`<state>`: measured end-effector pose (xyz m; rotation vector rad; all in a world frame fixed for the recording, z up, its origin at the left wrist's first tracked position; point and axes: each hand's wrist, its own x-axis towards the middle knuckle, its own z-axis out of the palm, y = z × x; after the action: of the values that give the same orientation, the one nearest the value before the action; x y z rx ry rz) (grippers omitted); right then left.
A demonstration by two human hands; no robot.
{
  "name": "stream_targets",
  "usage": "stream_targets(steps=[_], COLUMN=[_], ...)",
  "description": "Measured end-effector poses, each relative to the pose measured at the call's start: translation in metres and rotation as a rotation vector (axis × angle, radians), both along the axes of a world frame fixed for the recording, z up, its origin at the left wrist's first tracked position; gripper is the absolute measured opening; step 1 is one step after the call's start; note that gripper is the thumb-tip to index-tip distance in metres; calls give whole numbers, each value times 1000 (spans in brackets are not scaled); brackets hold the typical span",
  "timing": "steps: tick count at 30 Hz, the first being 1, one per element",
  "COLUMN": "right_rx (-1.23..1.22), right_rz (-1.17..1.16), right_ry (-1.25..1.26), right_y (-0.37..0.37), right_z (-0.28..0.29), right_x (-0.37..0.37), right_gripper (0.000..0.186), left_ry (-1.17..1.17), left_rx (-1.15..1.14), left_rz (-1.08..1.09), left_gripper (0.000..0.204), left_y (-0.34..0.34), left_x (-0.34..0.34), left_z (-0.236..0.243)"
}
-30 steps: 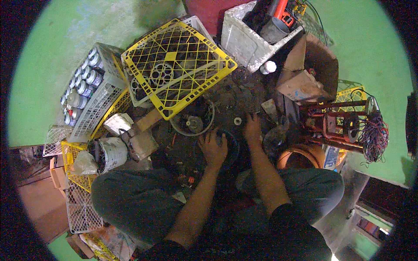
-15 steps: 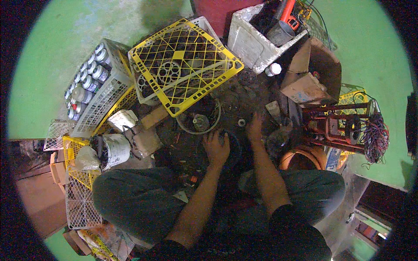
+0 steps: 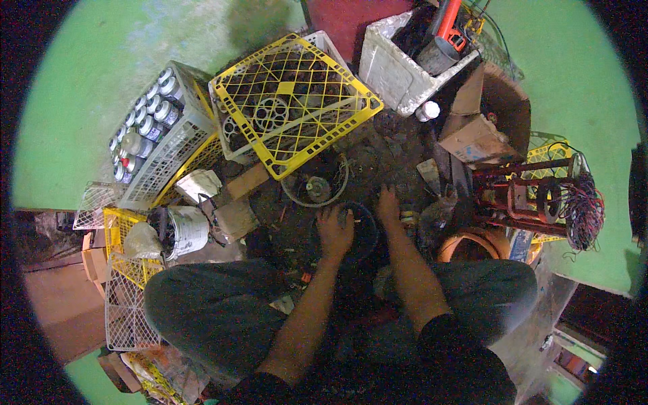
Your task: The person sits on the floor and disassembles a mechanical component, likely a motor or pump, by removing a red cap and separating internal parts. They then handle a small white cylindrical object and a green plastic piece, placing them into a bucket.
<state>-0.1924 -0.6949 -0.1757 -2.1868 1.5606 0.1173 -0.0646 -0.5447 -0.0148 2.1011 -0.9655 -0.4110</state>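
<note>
Right hand (image 3: 387, 206) has shifted left, its fingers (image 3: 387, 194) indistinct.

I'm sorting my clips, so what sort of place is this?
Likely a cluttered workshop or storeroom, judging by the tangled wires, rows of silver-topped cans and yellow lattice crate.

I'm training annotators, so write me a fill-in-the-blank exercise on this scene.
The lattice tray at top centre is coloured ____.
The dark tub shows on the left hand's ____ side.
The tangled wires hang at a metal frame coloured ____.
The ____ hand is nearer the orange pot.

Missing words: yellow; right; red; right.
</note>
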Motion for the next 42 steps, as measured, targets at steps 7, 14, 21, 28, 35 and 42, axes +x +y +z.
stream_targets(steps=[7,14,21,28,35,42], right_rx=[-23,-195,-135,164,303,247], right_rz=[15,-278,-196,163,417,283], right_ry=[-101,-463,-601,-582,-669,-655], right_y=[18,19,-17,34,56,78], right_z=[-3,2,73,231,247,285], right_x=[4,-10,-1,51,52,52], right_gripper=[40,34,48,50,43,38], left_ry=[-74,-41,7,434,674,510], left_rx=[15,-66,-168,-238,-393,-303], left_rz=[22,-18,38,201,97,196], left_gripper=[37,35,35,45,35,29], left_y=[9,15,13,29,43,54], left_x=[5,3,4,24,29,26], left_z=[-14,-3,-8,32,43,79])
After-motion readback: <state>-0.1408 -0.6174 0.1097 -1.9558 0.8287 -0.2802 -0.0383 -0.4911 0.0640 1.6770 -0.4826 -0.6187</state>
